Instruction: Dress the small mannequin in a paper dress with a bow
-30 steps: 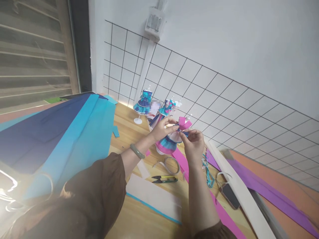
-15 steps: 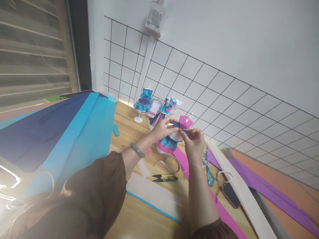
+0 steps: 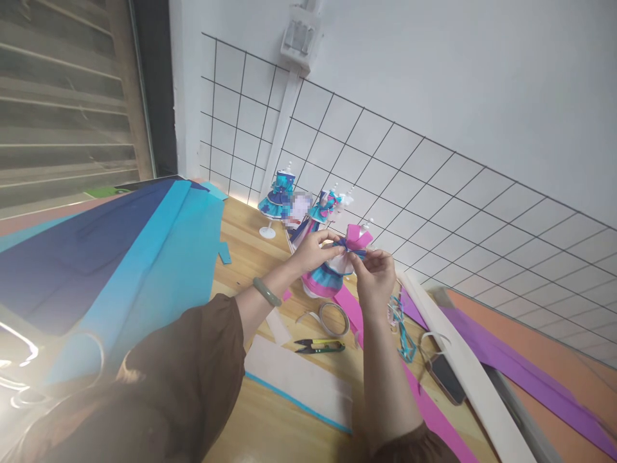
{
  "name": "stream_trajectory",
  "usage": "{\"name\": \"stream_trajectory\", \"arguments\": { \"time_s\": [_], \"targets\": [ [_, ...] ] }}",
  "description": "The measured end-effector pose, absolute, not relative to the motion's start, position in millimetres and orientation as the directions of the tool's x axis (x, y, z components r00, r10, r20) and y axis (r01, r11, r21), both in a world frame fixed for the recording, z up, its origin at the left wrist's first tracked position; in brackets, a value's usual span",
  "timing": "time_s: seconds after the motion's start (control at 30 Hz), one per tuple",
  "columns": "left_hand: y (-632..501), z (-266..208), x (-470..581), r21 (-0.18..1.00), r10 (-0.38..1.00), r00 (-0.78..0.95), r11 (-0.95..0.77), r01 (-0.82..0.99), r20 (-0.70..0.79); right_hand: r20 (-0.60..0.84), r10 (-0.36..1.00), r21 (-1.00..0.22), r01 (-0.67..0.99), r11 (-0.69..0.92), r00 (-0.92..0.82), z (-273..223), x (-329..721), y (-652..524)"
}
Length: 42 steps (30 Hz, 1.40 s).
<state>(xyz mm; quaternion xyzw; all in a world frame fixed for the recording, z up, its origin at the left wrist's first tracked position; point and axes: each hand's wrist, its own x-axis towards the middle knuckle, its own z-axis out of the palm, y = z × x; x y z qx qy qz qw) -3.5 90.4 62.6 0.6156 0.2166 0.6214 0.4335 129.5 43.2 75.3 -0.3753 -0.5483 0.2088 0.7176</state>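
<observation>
A small dress form (image 3: 365, 229) wears a pink bodice (image 3: 357, 236) and a skirt (image 3: 325, 280) with blue and pink bands. At its waist is a gathered blue strip (image 3: 344, 244), which looks like pleated paper or fabric. My left hand (image 3: 314, 249) pinches this strip on the left side, fingers closed. On the right, my right hand (image 3: 375, 273) pinches its other end between thumb and fingers. Part of the waist is hidden behind the fingertips.
Thread snips (image 3: 319, 346), a tape roll (image 3: 334, 319) and a white strip with a blue edge (image 3: 299, 382) lie nearer me. More dressed forms (image 3: 277, 199) stand behind. Blue sheets (image 3: 144, 257) lie left; a phone (image 3: 446, 379) and purple sheet (image 3: 520, 373) lie right.
The blue strip at the waist has folded down from a fanned shape into a narrower band against the form. Both hands stay almost in place.
</observation>
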Motion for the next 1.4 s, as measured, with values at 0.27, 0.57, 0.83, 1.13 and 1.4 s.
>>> {"name": "stream_trajectory", "arguments": {
  "time_s": [0.27,0.57,0.83,1.13,1.4],
  "targets": [
    [89,64,-2,0.793,0.807,0.147,-0.497,-0.352,0.572,0.655,0.685,-0.746,0.131,0.653,0.318,74,128,43],
    [88,63,2,0.782,0.796,0.145,-0.514,-0.353,0.588,0.651,0.686,-0.756,0.191,0.626,0.327,74,127,41],
    [94,57,6,0.773,0.784,0.150,-0.524,-0.358,0.602,0.668,0.668,-0.741,0.207,0.639,0.327,72,128,42],
    [91,59,8,0.772,0.798,0.125,-0.509,-0.381,0.589,0.671,0.663,-0.741,0.294,0.604,0.331,63,136,49],
    [91,58,8,0.777,0.802,0.129,-0.505,-0.375,0.583,0.687,0.654,-0.725,0.238,0.646,0.317,63,135,50]
  ]
}}
